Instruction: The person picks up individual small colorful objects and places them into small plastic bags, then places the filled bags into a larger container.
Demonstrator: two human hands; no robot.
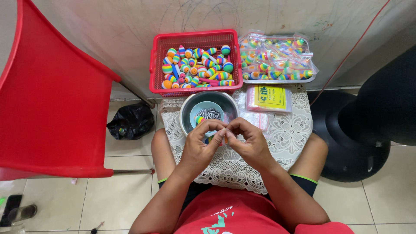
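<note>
A small rainbow-striped float (215, 138) sits pinched between the fingertips of both hands, just in front of the metal bowl (187, 110) and over the lace-covered table (290, 130). The left hand (200, 145) and the right hand (248, 141) are curled nearly closed, thumbs and forefingers meeting on the little piece; most of it is hidden by the fingers, so I cannot tell exactly how each hand grips it. It looks like a fitting or threading step on one float, and the next move seems to call for fine, steady fingertip work more than force.

Inside the bowl rests a smaller pale blue dish (203, 109) with grey metal weights (210, 113) and another striped float. Behind the bowl stands a red plastic basket (158, 65) heaped with loose floats. To the right of the bowl lie a stack of small clear bags (268, 99) with yellow labels, and beyond them a tray of bagged floats (277, 58). A red chair (52, 108) stands well left of the bowl.
</note>
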